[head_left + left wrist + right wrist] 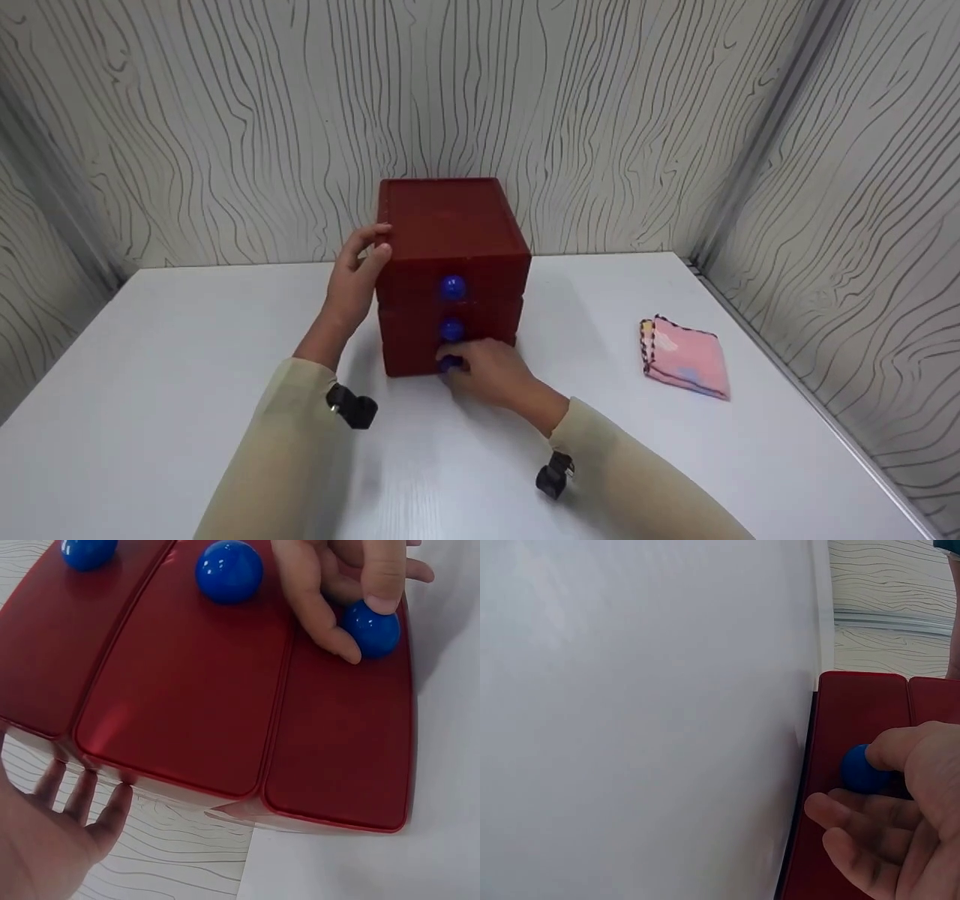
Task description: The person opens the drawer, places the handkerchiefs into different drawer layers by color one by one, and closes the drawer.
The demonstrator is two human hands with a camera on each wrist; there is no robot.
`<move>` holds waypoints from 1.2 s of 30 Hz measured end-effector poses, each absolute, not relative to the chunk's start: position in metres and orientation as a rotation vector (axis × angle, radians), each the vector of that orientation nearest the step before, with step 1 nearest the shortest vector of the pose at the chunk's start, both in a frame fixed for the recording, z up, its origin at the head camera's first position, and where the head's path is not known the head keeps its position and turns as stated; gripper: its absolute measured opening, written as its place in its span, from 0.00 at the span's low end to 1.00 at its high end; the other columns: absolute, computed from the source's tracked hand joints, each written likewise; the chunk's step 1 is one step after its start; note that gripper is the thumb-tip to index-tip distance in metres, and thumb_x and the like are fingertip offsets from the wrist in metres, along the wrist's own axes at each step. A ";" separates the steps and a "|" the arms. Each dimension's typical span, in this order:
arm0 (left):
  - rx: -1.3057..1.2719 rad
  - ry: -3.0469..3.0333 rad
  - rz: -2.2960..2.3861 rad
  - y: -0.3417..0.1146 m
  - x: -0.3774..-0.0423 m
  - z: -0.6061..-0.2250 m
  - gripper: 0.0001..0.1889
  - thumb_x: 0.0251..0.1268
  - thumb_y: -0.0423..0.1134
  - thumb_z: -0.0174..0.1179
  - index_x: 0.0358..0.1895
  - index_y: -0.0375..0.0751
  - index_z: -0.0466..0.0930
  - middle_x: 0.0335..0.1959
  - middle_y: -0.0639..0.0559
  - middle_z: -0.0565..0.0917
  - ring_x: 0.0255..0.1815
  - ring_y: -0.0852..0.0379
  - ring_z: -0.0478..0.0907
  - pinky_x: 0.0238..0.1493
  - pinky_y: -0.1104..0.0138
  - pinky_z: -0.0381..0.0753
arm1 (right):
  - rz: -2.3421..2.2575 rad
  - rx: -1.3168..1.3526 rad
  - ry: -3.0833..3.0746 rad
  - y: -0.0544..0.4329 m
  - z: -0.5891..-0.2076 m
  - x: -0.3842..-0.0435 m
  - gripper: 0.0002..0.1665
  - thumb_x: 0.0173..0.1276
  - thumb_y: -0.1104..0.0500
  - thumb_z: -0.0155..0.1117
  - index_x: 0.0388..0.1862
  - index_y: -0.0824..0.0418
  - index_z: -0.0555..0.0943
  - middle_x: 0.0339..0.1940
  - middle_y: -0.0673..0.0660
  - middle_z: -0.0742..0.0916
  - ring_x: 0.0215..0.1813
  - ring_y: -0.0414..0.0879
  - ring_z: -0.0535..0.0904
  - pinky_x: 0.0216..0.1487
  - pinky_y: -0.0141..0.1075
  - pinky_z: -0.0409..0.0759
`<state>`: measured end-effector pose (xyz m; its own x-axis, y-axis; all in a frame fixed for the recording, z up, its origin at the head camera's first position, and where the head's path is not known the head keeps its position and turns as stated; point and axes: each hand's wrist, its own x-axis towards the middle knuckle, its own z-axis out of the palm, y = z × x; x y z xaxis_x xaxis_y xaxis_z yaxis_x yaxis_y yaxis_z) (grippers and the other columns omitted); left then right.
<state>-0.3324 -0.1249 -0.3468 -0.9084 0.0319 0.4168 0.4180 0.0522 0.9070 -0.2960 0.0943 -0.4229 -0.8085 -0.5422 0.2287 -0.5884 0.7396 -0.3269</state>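
Note:
A dark red cabinet (447,217) with three stacked drawers stands on the white table, each drawer front bearing a round blue knob. My left hand (352,283) rests against the cabinet's left side near its top front corner, its fingers (112,814) fairly straight on the side wall. At the bottom drawer, the thumb and a finger of my right hand (491,373) pinch the lowest blue knob (373,631). The middle knob (451,329) and top knob (453,287) are untouched. All the drawer fronts look flush with one another.
A folded pink cloth (686,358) with a dark-and-light edging lies on the table (187,420) to the right. Wood-grain panels (300,127) rise behind the cabinet and along both sides. Small black cameras (352,407) are strapped to both wrists.

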 end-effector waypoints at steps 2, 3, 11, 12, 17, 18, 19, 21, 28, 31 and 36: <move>-0.455 -2.050 -1.932 -0.125 -0.333 -0.346 0.20 0.73 0.44 0.49 0.64 0.44 0.70 0.69 0.49 0.65 0.65 0.50 0.66 0.60 0.56 0.66 | 0.600 0.917 -2.821 0.095 -0.423 -0.297 0.12 0.66 0.54 0.63 0.48 0.49 0.85 0.39 0.46 0.88 0.35 0.36 0.78 0.42 0.30 0.78; -0.454 -2.051 -1.934 -0.125 -0.333 -0.346 0.20 0.73 0.43 0.49 0.64 0.43 0.70 0.70 0.49 0.65 0.65 0.50 0.66 0.60 0.57 0.67 | 0.603 0.916 -2.822 0.095 -0.423 -0.297 0.12 0.66 0.54 0.63 0.48 0.49 0.85 0.39 0.46 0.88 0.36 0.37 0.78 0.42 0.31 0.79; -0.446 -2.037 -1.970 -0.125 -0.334 -0.345 0.20 0.73 0.43 0.49 0.64 0.42 0.69 0.70 0.48 0.64 0.64 0.50 0.65 0.59 0.58 0.66 | 0.630 0.916 -2.841 0.097 -0.423 -0.296 0.12 0.65 0.55 0.64 0.47 0.49 0.85 0.39 0.45 0.88 0.36 0.37 0.77 0.42 0.30 0.78; -0.448 -2.035 -1.973 -0.125 -0.334 -0.346 0.20 0.73 0.43 0.49 0.64 0.43 0.69 0.69 0.48 0.64 0.64 0.50 0.65 0.58 0.58 0.66 | 0.631 0.915 -2.846 0.097 -0.423 -0.296 0.12 0.65 0.55 0.64 0.47 0.49 0.85 0.39 0.45 0.88 0.35 0.36 0.77 0.42 0.30 0.78; -0.461 -2.032 -1.944 -0.125 -0.333 -0.346 0.19 0.73 0.43 0.48 0.63 0.42 0.70 0.69 0.49 0.65 0.67 0.52 0.62 0.60 0.58 0.64 | 0.612 0.931 -2.856 0.098 -0.422 -0.294 0.12 0.65 0.56 0.64 0.47 0.48 0.85 0.37 0.44 0.87 0.34 0.37 0.75 0.39 0.29 0.76; -0.462 -2.032 -1.938 -0.125 -0.333 -0.346 0.19 0.73 0.43 0.48 0.63 0.42 0.70 0.69 0.49 0.66 0.67 0.53 0.62 0.59 0.58 0.64 | 0.608 0.931 -2.859 0.098 -0.422 -0.293 0.12 0.65 0.55 0.64 0.47 0.48 0.85 0.37 0.43 0.87 0.34 0.37 0.75 0.39 0.29 0.76; -0.464 -2.031 -1.931 -0.125 -0.332 -0.346 0.19 0.73 0.43 0.48 0.63 0.42 0.70 0.69 0.49 0.66 0.68 0.53 0.62 0.60 0.58 0.64 | 0.606 0.935 -2.861 0.099 -0.422 -0.292 0.12 0.65 0.55 0.64 0.47 0.48 0.85 0.37 0.43 0.87 0.34 0.37 0.75 0.39 0.29 0.76; -0.466 -2.026 -1.929 -0.125 -0.332 -0.347 0.19 0.73 0.42 0.48 0.63 0.42 0.70 0.69 0.50 0.66 0.68 0.54 0.62 0.59 0.58 0.64 | 0.603 0.944 -2.860 0.100 -0.421 -0.290 0.12 0.65 0.55 0.64 0.47 0.48 0.85 0.38 0.43 0.87 0.34 0.37 0.75 0.39 0.30 0.76; -0.468 -2.043 -1.957 -0.125 -0.329 -0.344 0.21 0.73 0.44 0.48 0.65 0.43 0.69 0.68 0.48 0.65 0.66 0.54 0.62 0.60 0.59 0.63 | 0.605 0.979 -2.845 0.103 -0.419 -0.281 0.13 0.65 0.56 0.64 0.48 0.49 0.85 0.40 0.45 0.88 0.36 0.37 0.76 0.41 0.30 0.76; -0.464 -2.032 -1.962 -0.125 -0.333 -0.347 0.20 0.73 0.44 0.48 0.64 0.44 0.69 0.67 0.49 0.65 0.64 0.55 0.63 0.59 0.60 0.65 | 0.589 0.999 -2.841 0.104 -0.420 -0.279 0.13 0.64 0.56 0.64 0.48 0.49 0.85 0.40 0.45 0.88 0.35 0.37 0.76 0.40 0.30 0.76; -0.464 -2.023 -1.944 -0.125 -0.333 -0.348 0.20 0.73 0.44 0.49 0.64 0.44 0.70 0.67 0.50 0.66 0.65 0.55 0.63 0.59 0.59 0.65 | 0.577 1.011 -2.865 0.107 -0.418 -0.272 0.13 0.65 0.54 0.65 0.49 0.48 0.85 0.39 0.45 0.87 0.33 0.36 0.74 0.37 0.28 0.74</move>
<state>-0.3333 -0.1249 -0.3477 -0.9040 0.0266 0.4266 0.4273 0.0339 0.9035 -0.2716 0.1070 -0.4184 -0.7851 -0.5962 0.1676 -0.6146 0.7168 -0.3293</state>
